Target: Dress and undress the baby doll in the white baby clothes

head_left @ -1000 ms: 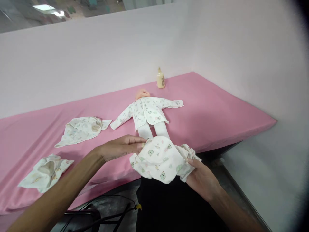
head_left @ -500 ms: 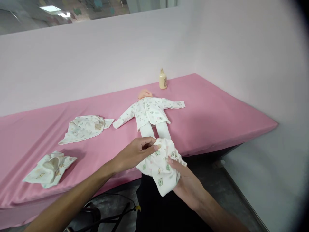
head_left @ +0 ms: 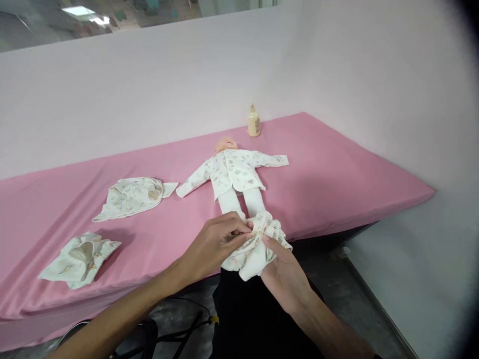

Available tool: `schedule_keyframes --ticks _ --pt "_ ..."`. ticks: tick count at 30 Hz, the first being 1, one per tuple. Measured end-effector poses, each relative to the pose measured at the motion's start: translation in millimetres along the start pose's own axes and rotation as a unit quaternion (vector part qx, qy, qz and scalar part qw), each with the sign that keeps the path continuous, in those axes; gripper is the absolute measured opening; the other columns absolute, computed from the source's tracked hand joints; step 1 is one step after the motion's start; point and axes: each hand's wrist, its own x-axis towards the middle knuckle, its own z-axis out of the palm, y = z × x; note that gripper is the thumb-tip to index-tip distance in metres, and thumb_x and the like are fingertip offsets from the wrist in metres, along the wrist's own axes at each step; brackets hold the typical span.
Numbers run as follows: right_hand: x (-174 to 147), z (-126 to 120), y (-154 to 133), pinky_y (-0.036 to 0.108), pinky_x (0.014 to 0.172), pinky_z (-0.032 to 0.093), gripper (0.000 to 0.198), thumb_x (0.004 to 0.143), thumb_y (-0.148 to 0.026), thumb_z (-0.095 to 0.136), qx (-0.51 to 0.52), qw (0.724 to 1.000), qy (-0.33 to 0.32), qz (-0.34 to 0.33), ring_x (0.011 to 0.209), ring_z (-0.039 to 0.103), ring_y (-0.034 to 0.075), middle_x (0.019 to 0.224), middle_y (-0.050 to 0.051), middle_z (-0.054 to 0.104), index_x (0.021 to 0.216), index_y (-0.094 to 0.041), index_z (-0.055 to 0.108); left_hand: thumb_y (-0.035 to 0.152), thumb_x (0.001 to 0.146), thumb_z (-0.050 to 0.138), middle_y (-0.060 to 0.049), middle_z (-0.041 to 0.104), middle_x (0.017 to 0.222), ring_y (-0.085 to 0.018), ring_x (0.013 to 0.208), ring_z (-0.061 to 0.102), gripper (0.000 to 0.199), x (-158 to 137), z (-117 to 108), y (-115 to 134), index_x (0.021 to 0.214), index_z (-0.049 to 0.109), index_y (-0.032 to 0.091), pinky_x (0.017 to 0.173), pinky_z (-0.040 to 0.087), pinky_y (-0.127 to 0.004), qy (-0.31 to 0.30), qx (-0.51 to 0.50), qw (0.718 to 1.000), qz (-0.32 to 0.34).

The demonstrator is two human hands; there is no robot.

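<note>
Between both hands, a small white baby garment [head_left: 252,262] with a green and pink print is bunched into folds; its exact kind is hidden by the gathering. My left hand [head_left: 224,239] pinches its upper edge with thumb and fingers. From the right, my right hand [head_left: 286,276] grips the same cloth, thumb on top and fingers beneath. Just beyond the garment lie the white-clothed legs of a baby doll [head_left: 235,169]. The doll is on its back in a printed long-sleeved jacket, arms spread.
The doll lies on a pink-covered bed [head_left: 329,174] along the wall. A cream pump bottle [head_left: 254,123] stands behind its head. To the left are a printed cloth piece [head_left: 130,199] and a crumpled printed garment [head_left: 75,269]. A dark frame and cables [head_left: 179,334] show below the bed's edge.
The garment, hanging loosely half a second ago, is now gathered into tight folds. My two hands have come closer together, with their thumbs almost meeting.
</note>
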Motion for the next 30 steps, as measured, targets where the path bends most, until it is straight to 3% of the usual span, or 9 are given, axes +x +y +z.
schedule_keyframes --ticks 4,7,9,13,19,23,30 --pt "-1.4 -4.7 -4.0 0.042 0.113 0.046 0.034 0.089 -0.026 0.072 -0.006 1.0 0.024 -0.011 0.13 0.058 0.024 0.126 0.005 0.07 0.123 -0.022 0.068 0.039 0.099 0.054 -0.005 0.067 0.098 -0.016 0.087 0.062 0.025 6.9 -11.0 -8.5 0.091 0.068 0.019 0.076 0.048 -0.028 -0.003 0.087 0.995 0.045" --pt "-5.1 -7.6 0.5 0.043 0.112 0.047 0.031 0.088 -0.026 0.073 -0.021 0.999 0.05 -0.006 0.129 0.059 0.025 0.125 0.005 0.071 0.118 -0.021 0.07 0.035 0.102 0.048 -0.006 0.068 0.112 -0.019 0.1 0.063 0.026 31.0 -20.2 -24.8 0.113 0.066 0.021 0.087 0.05 -0.033 -0.019 0.188 0.98 0.058" --pt "-8.2 -9.2 7.1 0.044 0.11 0.048 0.033 0.088 -0.026 0.074 -0.033 0.997 0.066 -0.014 0.129 0.059 0.026 0.127 0.005 0.07 0.12 -0.023 0.069 0.025 0.1 0.048 -0.009 0.062 0.131 -0.024 0.12 0.057 0.034 53.4 -20.7 -37.1 0.131 0.06 0.022 0.099 0.047 -0.04 -0.062 0.275 0.954 0.106" --pt "-12.7 -14.3 18.3 0.045 0.107 0.05 0.037 0.086 -0.027 0.075 -0.056 0.993 0.101 -0.027 0.127 0.06 0.027 0.126 0.004 0.071 0.123 -0.025 0.068 0.005 0.087 0.055 -0.009 0.049 0.152 -0.028 0.143 0.041 0.054 93.8 -4.5 -52.6 0.137 0.058 0.025 0.114 0.036 -0.045 -0.198 0.371 0.881 0.216" --pt "-18.6 -23.0 20.3 0.043 0.107 0.051 0.061 0.087 -0.024 0.075 -0.045 0.991 0.118 -0.032 0.122 0.064 0.025 0.126 0.001 0.071 0.143 -0.033 0.054 0.003 0.085 0.056 -0.01 0.06 0.138 -0.03 0.143 0.043 0.042 114.8 17.9 -55.6 0.121 0.069 0.021 0.12 0.029 -0.048 -0.22 0.444 0.825 0.271" --pt "-22.7 -28.6 23.4 0.041 0.105 0.053 0.071 0.087 -0.023 0.076 -0.038 0.991 0.127 -0.035 0.121 0.065 0.025 0.133 0.0 0.068 0.15 -0.035 0.046 0.007 0.087 0.059 -0.011 0.062 0.134 -0.028 0.141 0.044 0.039 113.7 11.3 -59.9 0.124 0.065 0.019 0.121 0.028 -0.047 -0.202 0.407 0.843 0.289" --pt "-20.1 -33.7 29.1 0.042 0.105 0.055 0.068 0.086 -0.027 0.076 -0.031 0.989 0.138 -0.053 0.121 0.066 0.025 0.13 0.003 0.07 0.149 -0.031 0.05 0.027 0.099 0.051 -0.009 0.055 0.143 -0.025 0.129 0.053 0.043 116.1 -15.3 -43.5 0.142 0.051 0.026 0.106 0.044 -0.043 -0.122 0.261 0.931 0.223"
